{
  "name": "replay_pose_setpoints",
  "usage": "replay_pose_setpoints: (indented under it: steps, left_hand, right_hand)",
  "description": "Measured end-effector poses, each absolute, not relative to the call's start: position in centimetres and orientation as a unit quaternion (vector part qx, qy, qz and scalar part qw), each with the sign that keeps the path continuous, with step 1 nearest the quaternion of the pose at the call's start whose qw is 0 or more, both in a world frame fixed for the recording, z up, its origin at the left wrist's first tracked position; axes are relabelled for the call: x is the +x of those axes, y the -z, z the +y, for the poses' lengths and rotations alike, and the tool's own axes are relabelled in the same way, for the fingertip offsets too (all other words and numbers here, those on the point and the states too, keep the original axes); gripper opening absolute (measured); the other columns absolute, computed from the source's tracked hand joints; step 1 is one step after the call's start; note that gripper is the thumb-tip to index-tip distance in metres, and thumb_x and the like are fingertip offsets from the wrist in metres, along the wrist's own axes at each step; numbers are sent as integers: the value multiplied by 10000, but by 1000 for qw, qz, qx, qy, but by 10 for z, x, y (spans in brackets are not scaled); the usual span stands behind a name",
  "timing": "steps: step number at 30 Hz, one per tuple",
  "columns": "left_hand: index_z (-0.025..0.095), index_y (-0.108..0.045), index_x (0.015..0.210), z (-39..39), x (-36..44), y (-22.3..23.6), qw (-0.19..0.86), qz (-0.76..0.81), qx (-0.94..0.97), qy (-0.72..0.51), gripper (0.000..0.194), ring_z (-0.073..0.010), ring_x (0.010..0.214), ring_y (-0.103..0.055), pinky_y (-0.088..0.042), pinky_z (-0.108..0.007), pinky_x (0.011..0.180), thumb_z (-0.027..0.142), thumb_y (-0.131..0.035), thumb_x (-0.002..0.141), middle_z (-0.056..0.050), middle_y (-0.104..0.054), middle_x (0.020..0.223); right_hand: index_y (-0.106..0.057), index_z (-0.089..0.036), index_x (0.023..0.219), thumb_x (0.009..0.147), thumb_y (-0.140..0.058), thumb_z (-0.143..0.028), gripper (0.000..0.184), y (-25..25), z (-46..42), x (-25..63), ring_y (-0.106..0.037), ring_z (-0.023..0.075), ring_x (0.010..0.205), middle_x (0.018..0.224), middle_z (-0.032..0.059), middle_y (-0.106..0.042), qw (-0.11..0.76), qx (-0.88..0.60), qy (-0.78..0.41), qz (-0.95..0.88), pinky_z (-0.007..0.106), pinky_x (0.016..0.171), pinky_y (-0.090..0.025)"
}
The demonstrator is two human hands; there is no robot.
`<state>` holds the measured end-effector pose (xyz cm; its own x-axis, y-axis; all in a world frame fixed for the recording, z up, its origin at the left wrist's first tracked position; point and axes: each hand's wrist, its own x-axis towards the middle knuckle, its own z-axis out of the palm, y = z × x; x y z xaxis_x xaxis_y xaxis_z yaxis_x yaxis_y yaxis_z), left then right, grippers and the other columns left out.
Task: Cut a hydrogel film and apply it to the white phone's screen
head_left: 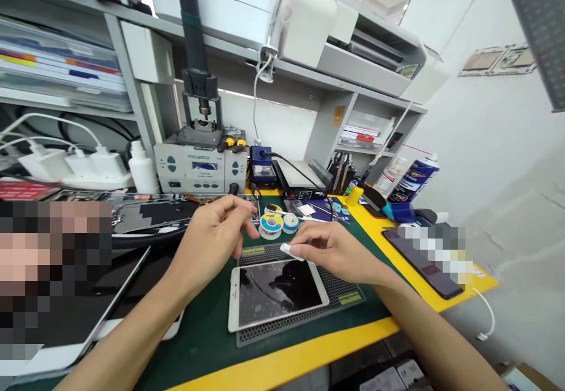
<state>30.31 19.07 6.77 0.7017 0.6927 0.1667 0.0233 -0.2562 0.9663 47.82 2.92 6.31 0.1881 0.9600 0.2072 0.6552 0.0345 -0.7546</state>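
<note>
A white-framed tablet (278,292) lies face up on a grey perforated mat (346,288), its dark screen spotted and reflecting light. Above its far right edge, my right hand (329,249) pinches a small folded white wipe (291,251) between thumb and fingertips. My left hand (214,235) hovers beyond the tablet's far left corner, fingers loosely curled and partly apart, with nothing visible in them. Just past it stand solder spools (271,224) on the green work surface.
More tablets (132,285) lie at left, near a blurred area. Behind are a grey rework station (200,167), a soldering iron holder (263,167) and a white-topped hot plate (300,179). A dark phone (419,264) and spray can (415,178) are at right.
</note>
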Motion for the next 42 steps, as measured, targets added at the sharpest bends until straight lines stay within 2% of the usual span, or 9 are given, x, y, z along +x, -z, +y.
replay_pose_setpoints:
  steps: [4, 10, 13, 20, 22, 28, 34, 38, 42]
  left_hand:
    - [205, -630, 756, 193, 303, -69, 548, 264, 726, -321, 231, -98, 409, -512, -427, -240, 481, 343, -582, 934, 27, -705, 637]
    - [200, -622, 728, 190, 305, -68, 556, 249, 726, -318, 235, -96, 410, -494, -391, -223, 438, 336, -600, 918, 30, -698, 624]
    - [199, -630, 717, 192, 306, -65, 551, 237, 734, -319, 238, -107, 417, -499, -392, -235, 443, 328, -587, 913, 25, -687, 608]
    - [201, -635, 747, 196, 306, -59, 536, 220, 743, -335, 227, -116, 451, -515, -400, -253, 478, 338, -566, 915, 22, -692, 633]
    - [203, -629, 747, 198, 307, -58, 506, 223, 761, -340, 239, -121, 466, -525, -412, -261, 501, 342, -548, 923, 21, -689, 633]
    - [218, -621, 725, 206, 311, -52, 406, 247, 802, -362, 231, -170, 604, -618, -446, -293, 605, 307, -522, 914, 3, -708, 665]
    - [234, -622, 755, 215, 312, -45, 318, 270, 834, -362, 218, -217, 698, -676, -459, -313, 642, 300, -496, 920, -16, -740, 725]
    - [227, -637, 789, 221, 309, -43, 235, 306, 857, -341, 195, -271, 724, -703, -458, -347, 647, 274, -487, 905, -60, -745, 747]
    - [219, -675, 813, 228, 306, -42, 172, 324, 882, -297, 217, -339, 799, -739, -501, -387, 687, 284, -486, 898, -101, -765, 786]
  right_hand:
    - [-820, -211, 978, 997, -677, -352, 202, -62, 28, 478, -637, 167, 803, 877, 30, -731, 306, -679, -206, -634, 277, 720, -465]
    - [-828, -201, 961, 975, -689, -221, 142, -54, 32, 472, -649, 170, 804, 867, 35, -737, 215, -686, -129, -683, 274, 744, -472]
    - [-816, -177, 997, 990, -652, -186, 164, -50, 32, 470, -655, 189, 845, 910, 58, -747, 202, -686, -82, -694, 286, 759, -481]
    - [-789, -175, 1030, 1030, -611, -231, 187, -42, 34, 464, -669, 194, 871, 950, 66, -738, 204, -665, -79, -714, 297, 791, -507]
    - [-783, -166, 1034, 1032, -608, -233, 187, -40, 36, 462, -669, 204, 885, 948, 76, -732, 212, -662, -57, -716, 307, 801, -508]
    - [-779, -178, 1030, 1048, -592, -242, 199, -42, 43, 455, -674, 189, 868, 950, 67, -730, 206, -648, -94, -727, 291, 792, -507]
    - [-769, -180, 1050, 1050, -562, -194, 207, -53, 58, 450, -674, 204, 905, 1009, 80, -727, 148, -628, -89, -759, 295, 780, -510]
    - [-752, -162, 1039, 1055, -525, -181, 228, -51, 70, 445, -673, 226, 892, 985, 96, -719, 122, -621, -57, -772, 326, 781, -522]
    - [-723, -160, 1041, 1070, -490, -197, 237, -44, 73, 437, -671, 236, 897, 987, 106, -704, 140, -627, -26, -766, 349, 793, -544]
